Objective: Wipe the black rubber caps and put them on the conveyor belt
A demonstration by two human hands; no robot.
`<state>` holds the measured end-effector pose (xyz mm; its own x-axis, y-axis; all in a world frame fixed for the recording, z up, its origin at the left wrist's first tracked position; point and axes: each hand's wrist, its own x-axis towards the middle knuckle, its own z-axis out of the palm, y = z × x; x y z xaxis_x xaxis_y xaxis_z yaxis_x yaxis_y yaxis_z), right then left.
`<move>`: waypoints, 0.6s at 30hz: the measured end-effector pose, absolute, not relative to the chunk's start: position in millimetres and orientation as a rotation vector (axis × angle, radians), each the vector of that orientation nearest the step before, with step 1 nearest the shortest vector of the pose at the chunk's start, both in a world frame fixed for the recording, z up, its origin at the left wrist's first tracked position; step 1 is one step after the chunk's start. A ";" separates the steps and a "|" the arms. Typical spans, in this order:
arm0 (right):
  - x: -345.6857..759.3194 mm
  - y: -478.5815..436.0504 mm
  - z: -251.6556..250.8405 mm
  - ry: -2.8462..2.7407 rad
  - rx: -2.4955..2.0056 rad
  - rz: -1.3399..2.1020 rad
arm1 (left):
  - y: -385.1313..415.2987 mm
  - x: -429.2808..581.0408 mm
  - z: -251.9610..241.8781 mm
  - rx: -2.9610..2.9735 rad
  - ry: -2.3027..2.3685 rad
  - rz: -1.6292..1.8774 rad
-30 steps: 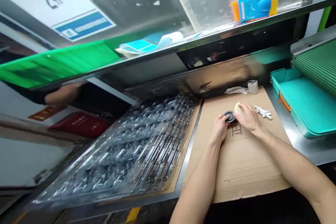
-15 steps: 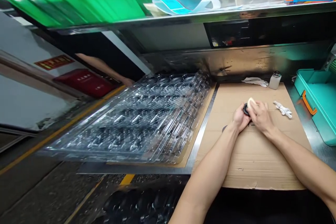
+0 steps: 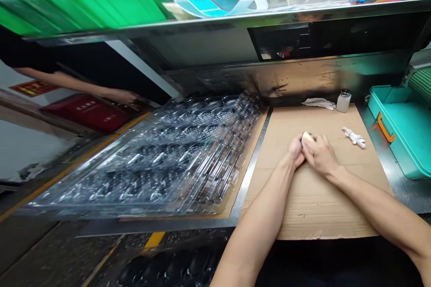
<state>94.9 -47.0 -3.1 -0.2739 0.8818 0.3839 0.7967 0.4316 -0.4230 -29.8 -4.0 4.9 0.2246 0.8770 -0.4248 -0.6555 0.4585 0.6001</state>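
1. Cups small dark round part (image 3: pixel 310 134), mostly hidden, in curled left hand (image 3: pixel 296 150), centre right, over brown cardboard sheet (image 3: pixel 319 206).
2. Pinches pale oval pad (image 3: pixel 305 137) against it with right hand (image 3: pixel 318 154) fingers.
3. Seems mid-wipe; calls for steady hold next.

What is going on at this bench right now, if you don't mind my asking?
A person has both hands together over a cardboard sheet. The right hand presses a small pale pad against the curled left hand; whatever lies under the pad is hidden. A stack of clear plastic trays lies to the left, with a white glove, a small bottle and a teal tray to the right. Another person's hand shows at far left.
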 end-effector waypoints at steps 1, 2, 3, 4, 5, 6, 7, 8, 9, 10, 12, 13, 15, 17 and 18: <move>96.9 -45.6 -3.4 -2.155 -1.376 0.203 | -4.4 -30.0 4.7 0.324 0.802 1.073; 100.6 -43.2 -3.6 -2.158 -1.368 0.206 | -4.7 -29.9 4.6 0.326 0.802 1.068; 105.7 -40.0 -3.5 -2.116 -1.394 0.204 | -4.9 -29.7 4.5 0.329 0.807 1.067; 111.7 -36.4 -3.2 -2.047 -1.428 0.203 | -5.0 -29.2 4.3 0.333 0.815 1.073; 117.9 -33.0 -2.5 -1.976 -1.447 0.209 | -5.0 -28.6 4.2 0.338 0.825 1.084; 123.6 -30.3 -1.6 -1.934 -1.438 0.231 | -5.1 -27.9 4.1 0.343 0.832 1.094; 128.0 -28.6 -0.4 -1.935 -1.408 0.272 | -5.2 -27.1 4.0 0.352 0.831 1.102; 130.8 -28.0 0.9 -1.972 -1.373 0.327 | -5.4 -26.3 3.9 0.366 0.829 1.106; 131.9 -28.4 2.5 -2.024 -1.350 0.383 | -5.8 -25.4 3.8 0.385 0.828 1.107; 131.5 -29.5 4.2 -2.076 -1.336 0.430 | -6.3 -24.7 3.7 0.407 0.827 1.101; 128.5 -32.6 8.5 -2.142 -1.304 0.481 | -7.6 -23.4 3.2 0.445 0.837 1.079; 127.2 -33.9 10.9 -2.154 -1.273 0.486 | -8.3 -22.9 2.9 0.455 0.849 1.071; 127.5 -35.1 16.2 -2.212 -1.167 0.510 | -9.6 -22.4 2.3 0.456 0.872 1.068; 132.2 -34.7 20.8 -2.314 -1.089 0.530 | -10.5 -22.3 2.3 0.447 0.874 1.080; 135.2 -34.1 22.2 -2.345 -1.103 0.509 | -10.8 -22.3 2.8 0.442 0.873 1.084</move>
